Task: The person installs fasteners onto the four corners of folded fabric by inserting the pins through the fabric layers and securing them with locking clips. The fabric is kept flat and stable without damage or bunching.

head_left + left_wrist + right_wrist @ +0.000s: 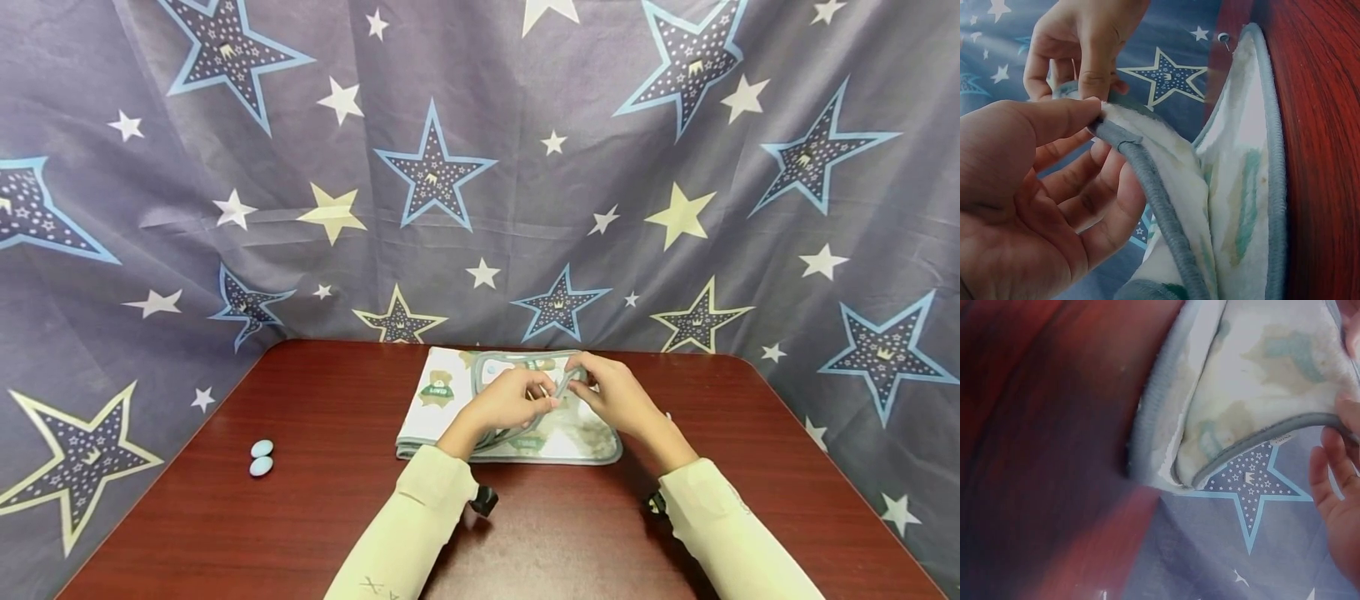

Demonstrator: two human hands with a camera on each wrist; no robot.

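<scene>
A folded bear-print cloth pad (577,433) with grey-green edging lies toward the back of the table, its upper layer lifted. My left hand (506,400) pinches the edging of that layer between thumb and forefinger; its other fingers are loosely bent in the left wrist view. Close beside it, my right hand (611,392) pinches the same edge a little further to the right. In the left wrist view the raised edging (1160,194) runs down from the fingertips, apart from the lower layer (1247,169). A small white tag (1282,440) shows on the edging in the right wrist view.
Two pale blue ovals (261,457) lie touching each other on the left of the red-brown wooden table (330,517). Behind the table hangs a grey-blue star-print curtain (510,242), close to the pad's back edge. Dark devices (484,501) sit at both wrists.
</scene>
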